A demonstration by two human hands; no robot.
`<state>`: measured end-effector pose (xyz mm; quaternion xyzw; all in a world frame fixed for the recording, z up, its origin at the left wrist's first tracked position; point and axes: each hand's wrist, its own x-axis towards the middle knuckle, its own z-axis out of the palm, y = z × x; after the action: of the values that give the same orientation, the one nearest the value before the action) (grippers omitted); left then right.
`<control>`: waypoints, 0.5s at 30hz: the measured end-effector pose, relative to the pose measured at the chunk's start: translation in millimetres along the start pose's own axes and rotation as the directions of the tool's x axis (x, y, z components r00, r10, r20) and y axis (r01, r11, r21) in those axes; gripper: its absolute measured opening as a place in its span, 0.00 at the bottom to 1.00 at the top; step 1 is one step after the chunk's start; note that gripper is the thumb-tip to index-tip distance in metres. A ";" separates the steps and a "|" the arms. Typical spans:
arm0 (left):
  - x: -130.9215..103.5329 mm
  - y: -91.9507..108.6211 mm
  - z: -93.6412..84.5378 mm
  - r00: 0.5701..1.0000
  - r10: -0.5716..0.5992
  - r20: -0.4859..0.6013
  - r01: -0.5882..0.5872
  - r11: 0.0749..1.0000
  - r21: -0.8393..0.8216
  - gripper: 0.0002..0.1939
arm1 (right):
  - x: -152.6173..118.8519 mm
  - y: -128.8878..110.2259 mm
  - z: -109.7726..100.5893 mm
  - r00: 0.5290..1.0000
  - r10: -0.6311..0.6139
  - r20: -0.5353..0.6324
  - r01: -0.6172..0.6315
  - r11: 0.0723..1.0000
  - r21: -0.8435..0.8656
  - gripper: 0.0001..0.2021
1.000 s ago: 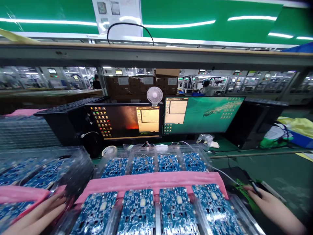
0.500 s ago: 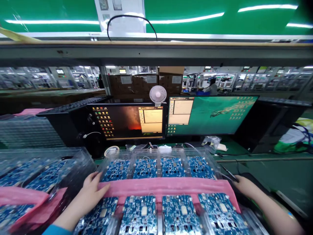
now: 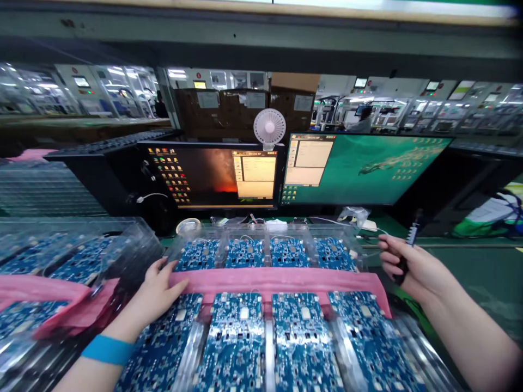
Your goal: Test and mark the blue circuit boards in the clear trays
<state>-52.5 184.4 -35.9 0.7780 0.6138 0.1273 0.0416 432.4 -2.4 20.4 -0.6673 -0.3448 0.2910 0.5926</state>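
My left hand (image 3: pixel 161 291) lies at the left end of a pink strip (image 3: pixel 278 276), fingers apart, thumb on the strip. A blue band circles that wrist. The strip crosses a clear plastic tray (image 3: pixel 267 348) that holds two rows of blue circuit boards (image 3: pixel 300 337). Right of the tray, my right hand (image 3: pixel 414 267) is raised and closed around a dark pen-like tool (image 3: pixel 412 231) with pale marks along its shaft. The tool's exact kind is unclear. Close to its fingertips runs a thin white cable (image 3: pixel 382 231); whether they pinch it I cannot tell.
Two monitors (image 3: pixel 212 177) stand behind the tray, with a small white fan (image 3: pixel 269 128) on top. At left is another tray of boards (image 3: pixel 77 261) with pink strips. Black computer cases (image 3: pixel 102 174) flank the screens. A tape roll (image 3: pixel 188 226) lies behind the tray.
My right hand has risen, and the tool it holds now points upward instead of lying low beside the tray. The view has tilted down. My left hand stays at the strip.
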 end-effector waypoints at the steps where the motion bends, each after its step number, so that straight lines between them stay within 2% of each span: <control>1: -0.5 0.1 0.7 1.000 0.005 0.004 -0.005 1.000 0.004 0.37 | -13.2 -10.5 12.8 0.990 0.071 0.124 -0.100 0.964 0.246 0.15; 2: -0.9 0.3 1.4 1.000 0.009 0.008 -0.009 1.000 0.006 0.37 | -26.3 -18.4 25.0 0.971 0.124 0.205 -0.195 0.905 0.378 0.13; 3: -1.3 0.6 1.9 1.000 0.011 0.013 -0.012 1.000 0.007 0.38 | -38.8 -23.4 36.2 0.946 0.177 0.271 -0.285 0.853 0.437 0.12; 5: -1.9 2.0 2.3 0.999 0.005 0.033 -0.005 1.000 0.006 0.38 | -60.6 -24.9 54.3 0.899 0.261 0.351 -0.412 0.777 0.476 0.12; 7: -2.8 3.9 2.3 0.998 -0.005 0.055 0.005 1.000 0.004 0.39 | -77.4 -17.8 65.8 0.852 0.310 0.422 -0.494 0.745 0.449 0.12; 11: -5.2 7.0 2.5 0.998 0.025 0.054 -0.024 1.000 -0.018 0.38 | -97.5 0.9 74.0 0.767 0.340 0.545 -0.554 0.778 0.295 0.14; 13: -6.0 7.2 3.2 0.998 0.045 0.047 -0.043 0.999 -0.032 0.37 | -103.0 5.3 74.7 0.746 0.352 0.565 -0.534 0.823 0.192 0.16; 15: -6.2 6.9 3.8 0.998 0.048 0.050 -0.046 0.998 -0.042 0.36 | -106.9 6.7 75.0 0.746 0.353 0.565 -0.482 0.871 0.093 0.17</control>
<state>-46.3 177.1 -38.9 0.7943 0.5913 0.1207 0.0704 310.0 -44.7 2.0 -0.5462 -0.2991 0.6281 0.4666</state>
